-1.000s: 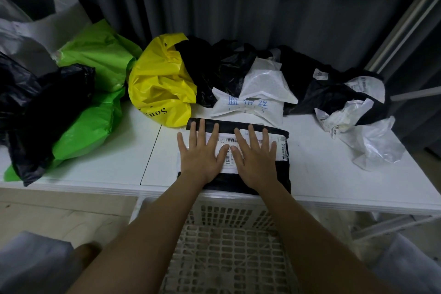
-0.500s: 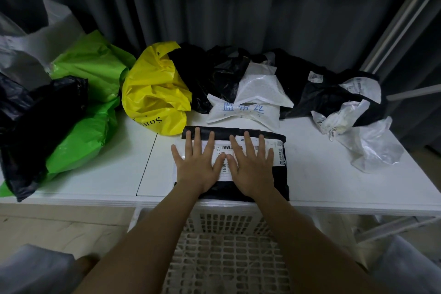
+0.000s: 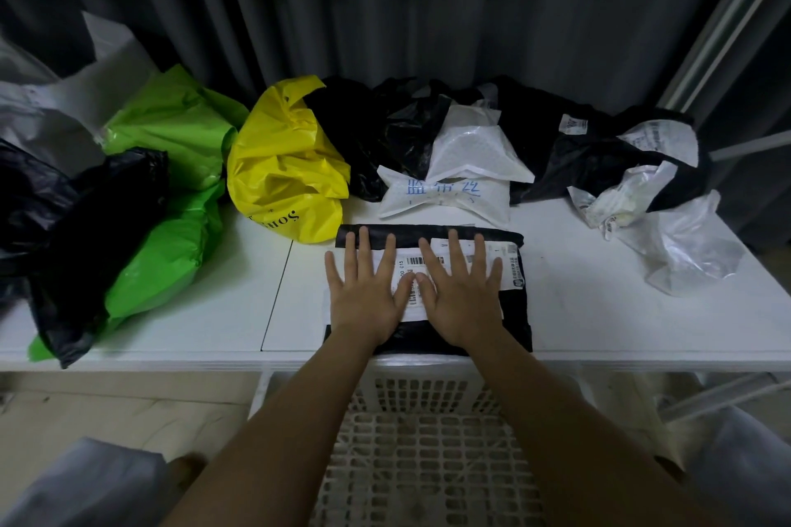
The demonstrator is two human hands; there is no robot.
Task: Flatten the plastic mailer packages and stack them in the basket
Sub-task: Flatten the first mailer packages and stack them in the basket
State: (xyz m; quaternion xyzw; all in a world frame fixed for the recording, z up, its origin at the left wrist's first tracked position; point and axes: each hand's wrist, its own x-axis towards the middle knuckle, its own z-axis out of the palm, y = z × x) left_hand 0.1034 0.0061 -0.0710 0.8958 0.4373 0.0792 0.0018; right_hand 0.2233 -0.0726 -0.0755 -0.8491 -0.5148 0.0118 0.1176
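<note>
Black mailer [image 3: 515, 312] lies flat on the counter [image 3: 620, 312] directly under both palms, its long axis running side to side, label upward, near edge at the counter's front lip. Left hand [image 3: 368, 295] and right hand [image 3: 462, 295] press it side by side, thumbs touching, fingers [image 3: 364, 248] straight and spread, gripping nothing. Both hands are equally near. White basket [image 3: 428, 462] sits below, nearer the person than the wrists, so the coming move is likely a pull back and down.

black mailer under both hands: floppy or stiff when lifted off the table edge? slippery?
Likely floppy: the black mailer lies thin and flat under the left hand and right hand, like film. Probably light, since it shows no bulge. Possibly slippery: its plastic looks smooth on the white table, so it may slide toward the basket.
</note>
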